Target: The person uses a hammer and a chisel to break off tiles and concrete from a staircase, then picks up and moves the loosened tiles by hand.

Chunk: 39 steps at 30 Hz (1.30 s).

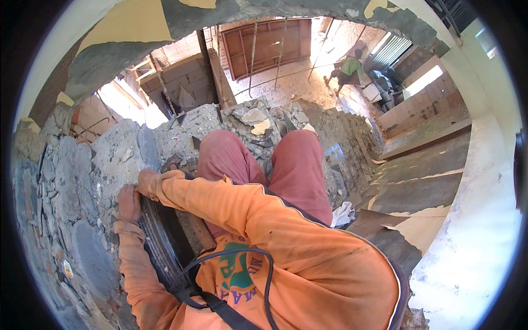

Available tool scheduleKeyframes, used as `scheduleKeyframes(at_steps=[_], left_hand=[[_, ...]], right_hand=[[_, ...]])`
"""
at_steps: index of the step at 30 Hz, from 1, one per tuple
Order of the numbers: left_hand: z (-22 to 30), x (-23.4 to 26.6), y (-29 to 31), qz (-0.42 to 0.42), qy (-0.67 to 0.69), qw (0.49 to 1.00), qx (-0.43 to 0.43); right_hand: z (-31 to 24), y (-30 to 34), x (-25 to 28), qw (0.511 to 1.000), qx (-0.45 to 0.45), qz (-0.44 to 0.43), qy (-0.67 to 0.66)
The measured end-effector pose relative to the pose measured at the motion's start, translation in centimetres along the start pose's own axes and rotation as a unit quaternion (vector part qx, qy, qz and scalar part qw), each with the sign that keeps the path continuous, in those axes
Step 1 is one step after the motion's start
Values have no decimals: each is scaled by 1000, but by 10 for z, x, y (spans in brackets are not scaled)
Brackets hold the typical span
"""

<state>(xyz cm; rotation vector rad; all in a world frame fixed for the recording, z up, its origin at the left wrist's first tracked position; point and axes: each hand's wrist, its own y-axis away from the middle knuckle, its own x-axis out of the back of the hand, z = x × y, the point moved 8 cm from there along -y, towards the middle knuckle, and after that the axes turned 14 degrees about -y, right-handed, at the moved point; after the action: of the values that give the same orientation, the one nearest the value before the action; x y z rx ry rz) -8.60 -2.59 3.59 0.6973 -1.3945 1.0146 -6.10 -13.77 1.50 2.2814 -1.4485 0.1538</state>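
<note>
My left hand (130, 203) is closed at the left, over the edge of the broken concrete (99, 203). Just beside it, my right hand (147, 184) reaches across my body, its fingers curled down at the base of an upright grey slab piece (147, 147). Whatever the two hands grip is hidden beneath the fingers. Next to my left forearm lies a dark grey ribbed strip (157, 236), with a black gap along it. A black cable (270, 275) and a dark strap (220, 308) cross my orange top.
My bent knees (231, 157) rest among concrete rubble (253, 115). Past the jagged edge, a lower level holds a brown wooden panel (267, 48), thin hanging bars and another person (351, 66) in green. A white wall (467, 247) curves along the right, with a white cloth (344, 214) nearby.
</note>
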Motion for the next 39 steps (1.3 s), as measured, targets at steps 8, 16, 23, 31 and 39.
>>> scheduleKeyframes(at_steps=[8,16,23,31,39], left_hand=[[-41,23,-9,-32,180,980,74],[-12,70,3,-38,238,965,100],[45,100,1,-8,162,987,3],[40,144,40,-55,83,990,96],[50,159,27,-80,106,986,99]], right_hand=[[12,12,-44,920,34,-58,-386],[-18,120,-138,868,-68,-194,-451],[-13,135,-123,911,-48,-166,-375],[19,189,-13,789,-54,-43,-610],[38,245,96,741,129,34,-658]])
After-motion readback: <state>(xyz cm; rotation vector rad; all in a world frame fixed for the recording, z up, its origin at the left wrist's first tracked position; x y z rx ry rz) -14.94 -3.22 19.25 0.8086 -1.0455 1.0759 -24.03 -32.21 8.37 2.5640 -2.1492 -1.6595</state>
